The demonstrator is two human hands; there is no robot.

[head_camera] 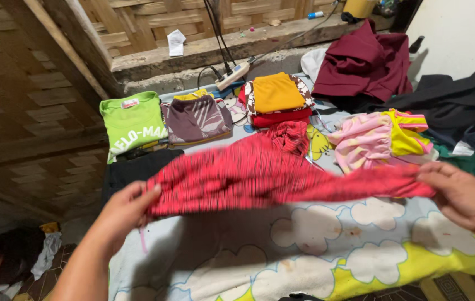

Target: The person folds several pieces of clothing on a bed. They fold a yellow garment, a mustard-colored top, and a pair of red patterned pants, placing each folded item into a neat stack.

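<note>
While we look down over the bed, we hold a red striped garment [259, 170] stretched between our two hands, raised just above the cloud-print sheet [282, 251]. Our left hand [123, 214] pinches the garment's left end, thumb on top and fingers curled beneath the cloth. Our right hand [460, 195] grips the opposite end, fingers closed over the fabric's narrow tip. The garment runs sideways across the view, blurred, with a bunched part rising toward the far side near the middle.

Beyond the garment, we see folded clothes in a row on the sheet. A lime green shirt [132, 121] lies at the far left, and a dark folded piece [131, 170] sits just in front of it, close to our left hand. Beside the green shirt is a brown patterned folded garment [197, 118]. A stack topped with an orange piece [276, 92] stands further right. A pink and yellow garment [379, 139] lies loosely behind our right hand. A maroon cloth [363, 61] is heaped at the back, and dark clothes [460, 106] spread at the far right. A white power strip [233, 75] rests on the ledge by the woven wall.
</note>
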